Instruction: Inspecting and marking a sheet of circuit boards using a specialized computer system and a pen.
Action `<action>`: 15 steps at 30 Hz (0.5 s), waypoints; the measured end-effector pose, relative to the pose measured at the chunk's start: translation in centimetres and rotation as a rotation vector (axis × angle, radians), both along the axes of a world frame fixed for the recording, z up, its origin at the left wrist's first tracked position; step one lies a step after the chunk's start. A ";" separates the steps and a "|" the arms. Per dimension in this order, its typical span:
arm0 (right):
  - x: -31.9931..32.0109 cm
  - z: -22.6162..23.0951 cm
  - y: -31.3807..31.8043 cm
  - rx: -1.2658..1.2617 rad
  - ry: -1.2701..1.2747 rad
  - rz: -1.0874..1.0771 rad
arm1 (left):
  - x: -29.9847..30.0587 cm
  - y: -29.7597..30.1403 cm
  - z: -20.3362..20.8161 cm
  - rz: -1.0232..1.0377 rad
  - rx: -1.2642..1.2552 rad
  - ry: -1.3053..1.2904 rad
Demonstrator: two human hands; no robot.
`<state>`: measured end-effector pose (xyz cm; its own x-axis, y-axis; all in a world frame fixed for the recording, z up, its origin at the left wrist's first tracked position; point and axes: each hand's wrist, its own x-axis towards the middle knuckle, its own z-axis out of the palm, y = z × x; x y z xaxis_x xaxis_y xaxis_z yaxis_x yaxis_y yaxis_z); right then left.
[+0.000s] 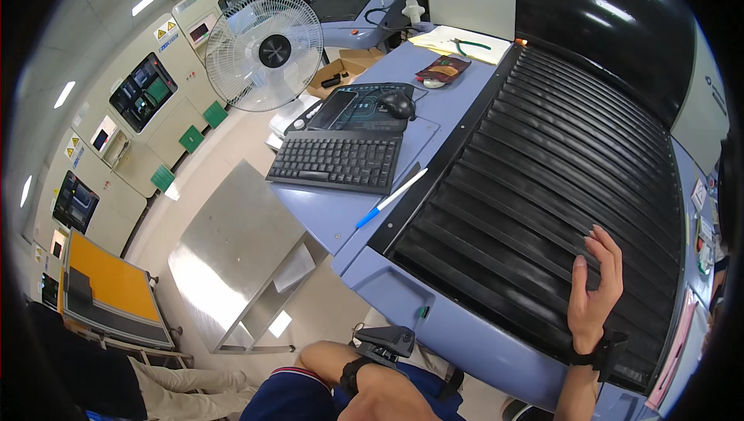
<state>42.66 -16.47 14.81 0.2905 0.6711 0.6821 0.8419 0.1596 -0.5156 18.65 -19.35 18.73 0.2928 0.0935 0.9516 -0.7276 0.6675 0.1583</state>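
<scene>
My right hand point(598, 289) is held over the black ribbed cover point(535, 188) at the right, fingers slightly curled and apart, with nothing in it. Whether its fingertips touch the cover I cannot tell. A black band with a device point(611, 355) sits on that wrist. At the bottom middle is my left hand point(322, 356), bent in near a dark blue garment; its fingers are hidden. A black device point(385, 341) is strapped at the left wrist, beside the front edge of the blue-grey machine table point(473, 355).
On the table stand a black keyboard point(337, 161), mouse point(397, 105), blue-and-white pen point(391, 198), brown packet point(443, 70) and green-handled pliers point(473, 45). A fan point(263, 49) and a metal cart point(232, 243) are left. Another person's legs point(186, 390) show lower left.
</scene>
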 end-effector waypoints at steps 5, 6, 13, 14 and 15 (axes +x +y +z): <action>0.0 0.1 0.0 -0.008 0.004 0.000 | 0.8 -0.8 -0.4 -0.011 -0.062 -0.043; 0.0 0.1 0.0 -0.004 0.005 0.003 | 0.8 -0.7 -0.5 -0.002 -0.048 -0.049; 0.0 0.1 0.0 -0.019 -0.001 -0.009 | 0.2 -0.3 0.0 -0.020 -0.039 -0.025; 0.0 0.1 0.0 -0.014 0.003 0.000 | 0.2 -0.3 0.1 -0.024 -0.046 -0.023; 0.0 0.1 0.0 -0.012 0.001 0.001 | 0.1 -0.3 0.2 -0.022 -0.052 -0.023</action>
